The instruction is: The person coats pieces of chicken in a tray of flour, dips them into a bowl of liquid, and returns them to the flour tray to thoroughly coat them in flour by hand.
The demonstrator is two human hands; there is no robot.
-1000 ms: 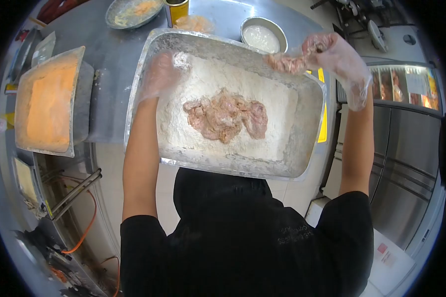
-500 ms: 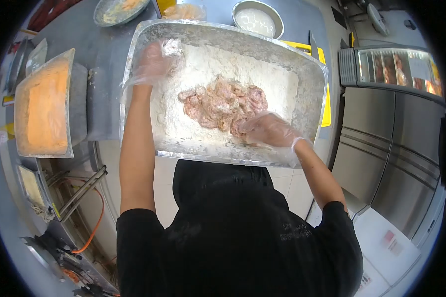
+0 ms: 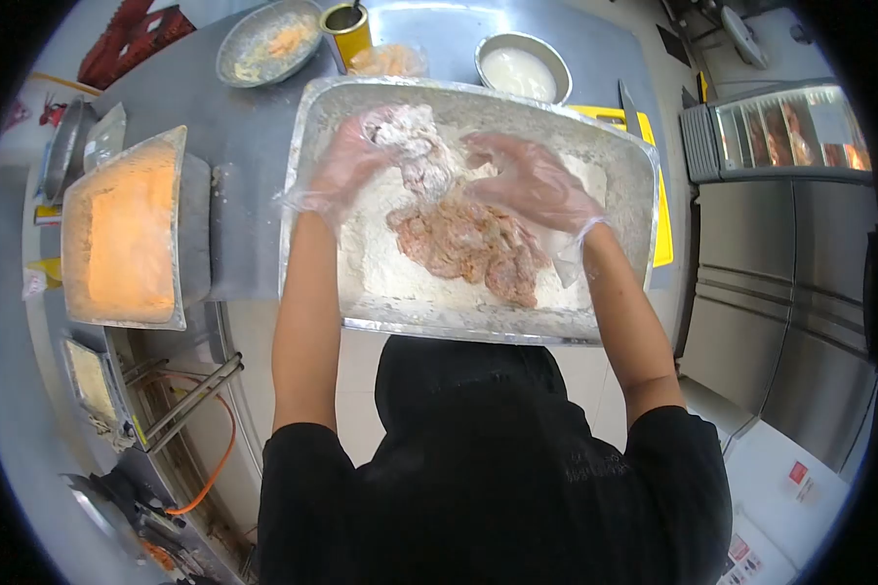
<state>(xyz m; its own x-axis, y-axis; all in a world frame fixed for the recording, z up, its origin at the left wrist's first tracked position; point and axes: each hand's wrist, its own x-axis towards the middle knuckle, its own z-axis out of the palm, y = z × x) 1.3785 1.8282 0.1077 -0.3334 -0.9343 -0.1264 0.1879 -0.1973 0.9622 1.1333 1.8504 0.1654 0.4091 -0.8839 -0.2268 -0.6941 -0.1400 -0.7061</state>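
Both my hands wear clear plastic gloves and are inside a large metal pan (image 3: pixel 626 234) of white flour (image 3: pixel 385 268). At the far left of the pan, my left hand (image 3: pixel 351 161) is closed on a flour-coated piece of raw meat (image 3: pixel 424 161). Facing it from the right, my right hand (image 3: pixel 535 180) is curved, with thumb and fingers apart and nothing visible between them. A heap of pink raw meat (image 3: pixel 473 244), lightly dusted, lies on the flour just below both hands.
Left of the pan stands a deep container of orange powder (image 3: pixel 132 234). Behind are a bowl with orange and pale residue (image 3: pixel 263 49), a yellow can (image 3: pixel 349 39) and a round pan of whitish liquid (image 3: pixel 522 73). A knife (image 3: pixel 628 102) rests by a yellow board (image 3: pixel 663 224) at right.
My left hand has brought up a floured piece of meat toward the middle. My right hand has left the near side of the heap and moved up and left. The view has shifted slightly.
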